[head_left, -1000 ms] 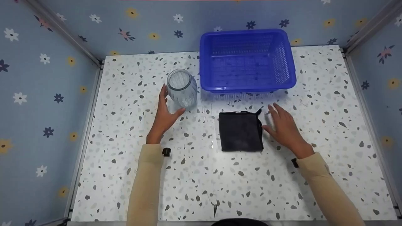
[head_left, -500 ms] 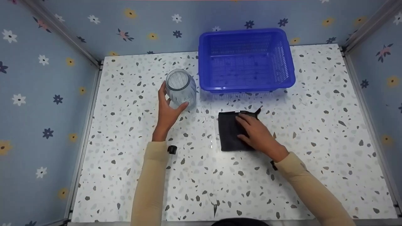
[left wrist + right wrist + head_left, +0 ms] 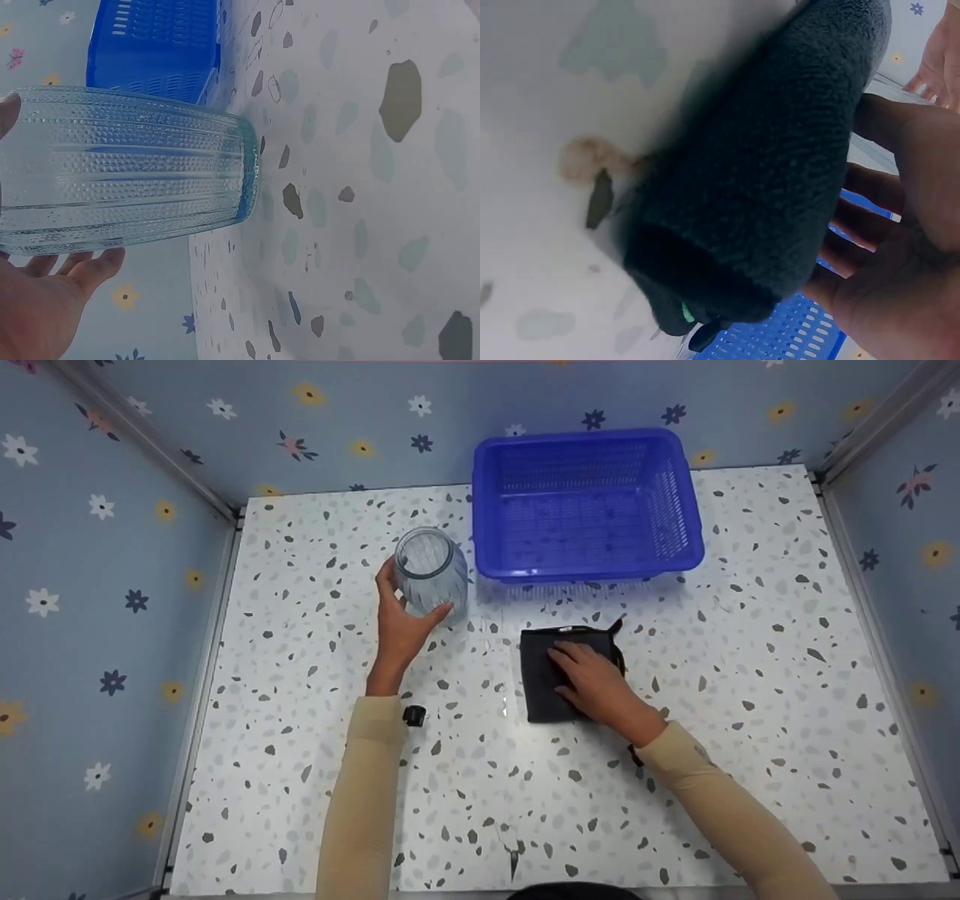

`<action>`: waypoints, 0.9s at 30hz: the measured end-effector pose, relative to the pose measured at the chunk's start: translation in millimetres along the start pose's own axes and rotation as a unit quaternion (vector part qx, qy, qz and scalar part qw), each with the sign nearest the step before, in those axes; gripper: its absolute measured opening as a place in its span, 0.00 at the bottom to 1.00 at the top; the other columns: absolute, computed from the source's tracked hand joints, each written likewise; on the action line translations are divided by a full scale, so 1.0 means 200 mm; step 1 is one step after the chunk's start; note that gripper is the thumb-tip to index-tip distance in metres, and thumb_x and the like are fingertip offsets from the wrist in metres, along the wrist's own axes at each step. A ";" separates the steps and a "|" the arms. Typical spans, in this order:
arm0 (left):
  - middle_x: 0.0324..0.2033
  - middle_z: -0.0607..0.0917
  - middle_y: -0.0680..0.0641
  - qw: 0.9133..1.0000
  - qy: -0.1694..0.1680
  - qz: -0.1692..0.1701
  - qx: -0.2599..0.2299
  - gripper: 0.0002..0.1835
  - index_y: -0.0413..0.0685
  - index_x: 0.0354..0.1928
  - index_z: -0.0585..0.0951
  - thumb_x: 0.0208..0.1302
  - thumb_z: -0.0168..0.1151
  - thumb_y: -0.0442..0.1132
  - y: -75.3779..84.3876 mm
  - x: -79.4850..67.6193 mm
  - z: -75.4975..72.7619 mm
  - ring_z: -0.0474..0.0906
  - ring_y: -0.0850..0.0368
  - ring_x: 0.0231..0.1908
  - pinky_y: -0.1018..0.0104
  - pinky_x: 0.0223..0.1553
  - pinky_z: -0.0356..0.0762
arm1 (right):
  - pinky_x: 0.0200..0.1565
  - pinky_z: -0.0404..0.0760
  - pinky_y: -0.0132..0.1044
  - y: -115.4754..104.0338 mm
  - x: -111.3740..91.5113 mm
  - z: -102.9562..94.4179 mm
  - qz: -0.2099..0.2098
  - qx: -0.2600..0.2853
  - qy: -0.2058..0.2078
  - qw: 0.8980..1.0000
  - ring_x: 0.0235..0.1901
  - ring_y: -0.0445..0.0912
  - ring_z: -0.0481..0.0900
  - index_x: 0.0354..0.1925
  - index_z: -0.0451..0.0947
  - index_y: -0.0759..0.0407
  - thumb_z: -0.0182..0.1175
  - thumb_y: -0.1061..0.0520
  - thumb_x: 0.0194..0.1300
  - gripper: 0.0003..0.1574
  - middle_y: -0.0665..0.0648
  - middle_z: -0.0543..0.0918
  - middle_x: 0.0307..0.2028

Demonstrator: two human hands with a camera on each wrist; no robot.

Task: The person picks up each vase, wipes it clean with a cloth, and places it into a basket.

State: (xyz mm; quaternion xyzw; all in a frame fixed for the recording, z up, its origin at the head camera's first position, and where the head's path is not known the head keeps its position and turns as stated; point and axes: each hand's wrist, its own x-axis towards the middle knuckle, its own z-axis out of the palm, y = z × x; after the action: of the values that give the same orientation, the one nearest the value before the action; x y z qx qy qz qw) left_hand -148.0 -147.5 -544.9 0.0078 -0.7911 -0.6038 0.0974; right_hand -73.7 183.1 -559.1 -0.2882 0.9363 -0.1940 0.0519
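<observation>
A clear, ribbed glass jar [image 3: 431, 587] stands on the left half of the table, its mouth up and showing nothing inside. My left hand [image 3: 400, 631] grips it from the near left side, thumb across the front and fingers around the back. The left wrist view shows the jar's dotted, ridged wall [image 3: 142, 172] and its base at the tabletop. In front of the basket lies a folded black cloth [image 3: 541, 694], thick and fuzzy in the right wrist view. My right hand [image 3: 598, 688] rests on top of this cloth, fingers extended over it and covering its right part.
A blue plastic basket [image 3: 585, 570] with slotted sides stands at the back of the speckled white table [image 3: 465, 802], right of the jar and beyond the cloth. Flower-patterned panels [image 3: 97, 645] wall in the left, back and right.
My right hand has come from beside the cloth onto its top, sliding left. My left hand has closed in around the jar, which has barely moved.
</observation>
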 end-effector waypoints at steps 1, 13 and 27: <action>0.78 0.61 0.41 1.000 0.000 -0.001 0.003 0.60 0.48 0.81 0.54 0.54 0.85 0.46 0.00 0.00 0.00 0.60 0.46 0.76 0.43 0.76 0.63 | 0.66 0.77 0.60 0.00 0.00 0.00 0.001 -0.002 0.000 1.000 0.67 0.66 0.74 0.69 0.73 0.72 0.74 0.60 0.67 0.38 0.70 0.74 0.70; 0.76 0.63 0.40 1.000 -0.010 -0.007 0.018 0.58 0.48 0.80 0.56 0.54 0.84 0.44 0.02 -0.01 0.01 0.64 0.44 0.73 0.47 0.74 0.68 | 0.52 0.86 0.54 -0.05 0.06 0.04 -0.006 -0.048 0.040 0.998 0.52 0.63 0.82 0.53 0.83 0.72 0.77 0.66 0.60 0.24 0.66 0.81 0.54; 0.77 0.63 0.41 0.999 -0.027 -0.007 0.028 0.59 0.49 0.80 0.56 0.53 0.85 0.45 0.05 -0.08 0.06 0.64 0.44 0.74 0.48 0.74 0.68 | 0.31 0.87 0.57 -0.03 0.11 -0.01 0.040 -0.018 0.017 0.999 0.53 0.70 0.81 0.54 0.81 0.68 0.63 0.67 0.73 0.13 0.77 0.70 0.68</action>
State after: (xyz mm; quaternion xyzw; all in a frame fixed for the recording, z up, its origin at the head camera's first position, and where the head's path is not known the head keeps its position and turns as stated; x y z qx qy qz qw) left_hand -133.6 -130.6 -541.7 -0.0002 -0.8098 -0.5823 0.0720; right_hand -88.6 166.7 -554.3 -0.2485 0.9511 -0.1795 0.0381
